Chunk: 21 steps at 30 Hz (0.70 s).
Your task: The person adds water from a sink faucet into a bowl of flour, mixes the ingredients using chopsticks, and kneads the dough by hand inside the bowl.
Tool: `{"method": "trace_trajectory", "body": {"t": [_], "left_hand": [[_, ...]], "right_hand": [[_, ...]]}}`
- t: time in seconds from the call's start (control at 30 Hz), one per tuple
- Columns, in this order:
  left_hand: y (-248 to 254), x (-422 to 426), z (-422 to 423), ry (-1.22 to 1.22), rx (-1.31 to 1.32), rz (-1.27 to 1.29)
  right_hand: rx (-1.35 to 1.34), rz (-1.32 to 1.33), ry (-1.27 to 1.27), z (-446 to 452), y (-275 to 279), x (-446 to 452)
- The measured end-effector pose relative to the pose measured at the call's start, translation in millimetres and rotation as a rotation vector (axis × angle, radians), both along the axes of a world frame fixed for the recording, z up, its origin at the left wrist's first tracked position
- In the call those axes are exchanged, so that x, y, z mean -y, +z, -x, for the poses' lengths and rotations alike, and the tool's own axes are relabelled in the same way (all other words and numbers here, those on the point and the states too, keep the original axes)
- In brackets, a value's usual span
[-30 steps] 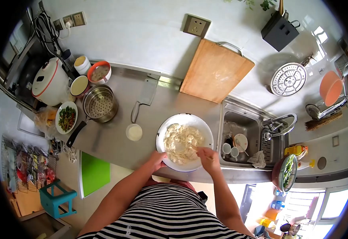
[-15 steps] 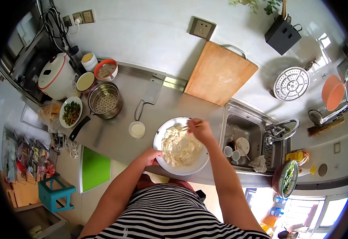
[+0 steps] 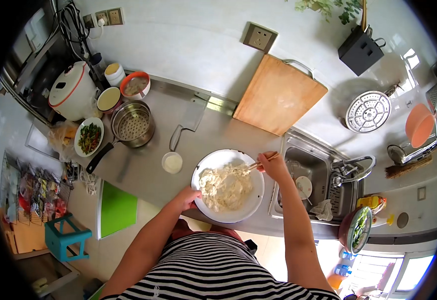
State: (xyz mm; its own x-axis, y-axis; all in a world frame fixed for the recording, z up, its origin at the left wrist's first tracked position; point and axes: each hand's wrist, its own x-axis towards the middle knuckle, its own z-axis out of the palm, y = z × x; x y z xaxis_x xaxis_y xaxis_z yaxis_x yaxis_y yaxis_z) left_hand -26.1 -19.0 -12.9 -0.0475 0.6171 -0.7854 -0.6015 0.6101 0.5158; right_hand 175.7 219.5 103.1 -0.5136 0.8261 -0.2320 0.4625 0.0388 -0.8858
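Left hand (image 3: 189,198): gripped the bowl (image 3: 257,194) by its rim
Right hand (image 3: 272,166): gripped chopsticks (image 3: 255,164), tips over the bowl
Dough (image 3: 223,187): lay lumpy inside the bowl

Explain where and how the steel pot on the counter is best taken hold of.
Grip the black handle along its middle, probably from the counter's front edge: it juts from the steel pot toward that edge, long and straight, so a hand could wrap around it.

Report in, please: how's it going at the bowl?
Left hand gripping white bowl. Right hand holding chopsticks. Lumpy dough inside. Nothing visibly in the way.
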Motion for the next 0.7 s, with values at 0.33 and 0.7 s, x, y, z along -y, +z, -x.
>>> {"method": "trace_trajectory", "body": {"t": [0.33,0.7], "left_hand": [[1.1,-1.8,4.2,-0.115,-0.044,0.083],[-14.7,0.8,-3.4,0.029,-0.053,-0.066]], "right_hand": [[0.054,-0.018,0.419,90.1,16.0,32.8],[-0.011,0.178,-0.227,-58.7,4.6,33.6]]}}
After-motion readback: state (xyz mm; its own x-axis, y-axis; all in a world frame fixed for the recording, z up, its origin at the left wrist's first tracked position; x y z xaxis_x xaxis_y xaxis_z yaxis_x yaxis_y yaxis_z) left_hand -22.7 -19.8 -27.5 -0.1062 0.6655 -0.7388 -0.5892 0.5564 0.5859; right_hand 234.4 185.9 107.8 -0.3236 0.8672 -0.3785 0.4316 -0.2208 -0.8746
